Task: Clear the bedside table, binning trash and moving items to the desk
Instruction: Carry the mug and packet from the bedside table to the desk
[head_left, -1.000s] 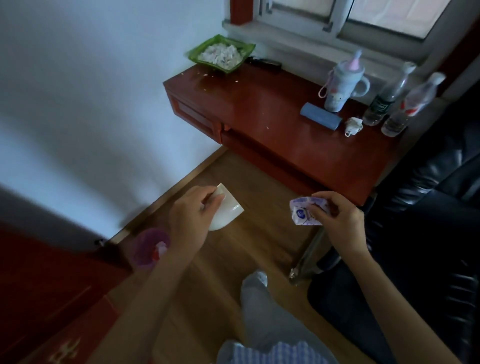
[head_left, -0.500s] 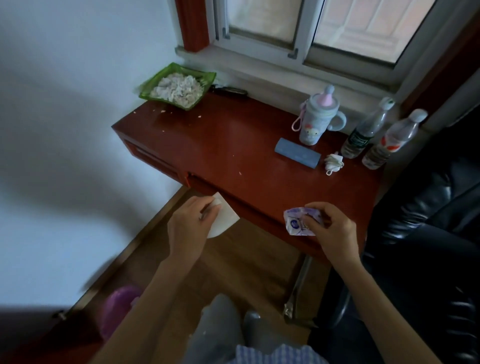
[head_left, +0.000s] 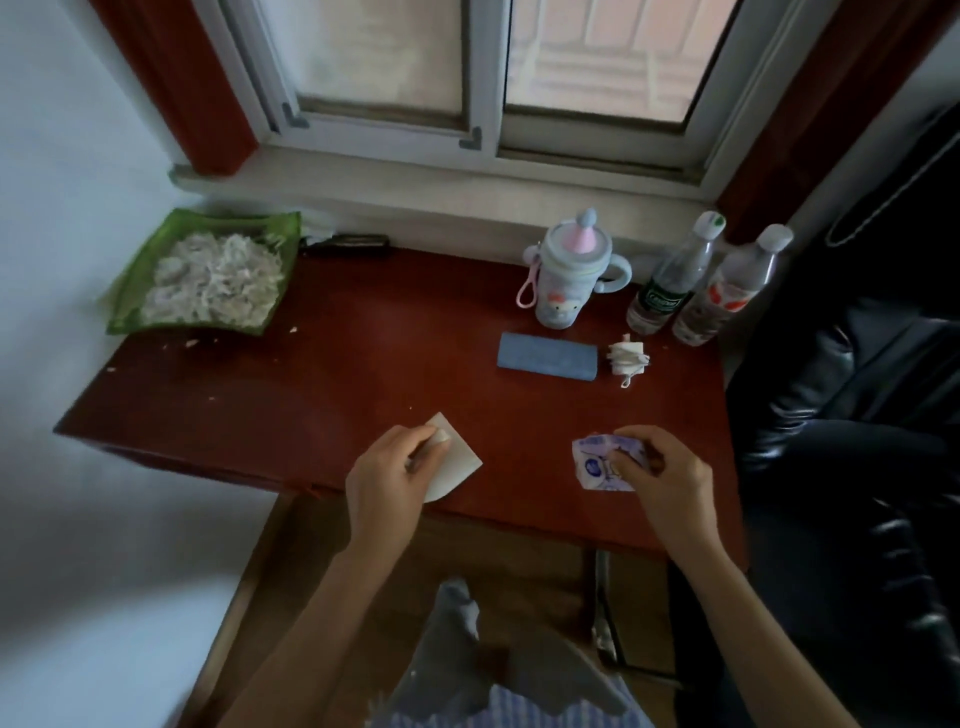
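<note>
A red-brown wooden desk (head_left: 363, 395) stands under the window. My left hand (head_left: 387, 480) grips a white paper cup (head_left: 457, 462), held tilted over the desk's front edge. My right hand (head_left: 660, 478) holds a crumpled purple-and-white packet (head_left: 597, 465) just above the desk's front right. On the desk lie a blue case (head_left: 545, 358) and a small white bundled cord (head_left: 626, 358). A child's sippy cup (head_left: 563, 278) and two plastic bottles (head_left: 670, 283) (head_left: 724, 291) stand at the back right.
A green tray (head_left: 208, 273) full of pale shells sits at the desk's back left, with crumbs scattered near it. A dark object (head_left: 345, 244) lies by the sill. A black leather chair (head_left: 857, 441) stands close on the right. Wooden floor shows below the desk.
The view has swung up from the floor to the desk. Both hands, still holding the cup and the packet, have come forward from above the floor to over the desk's front edge.
</note>
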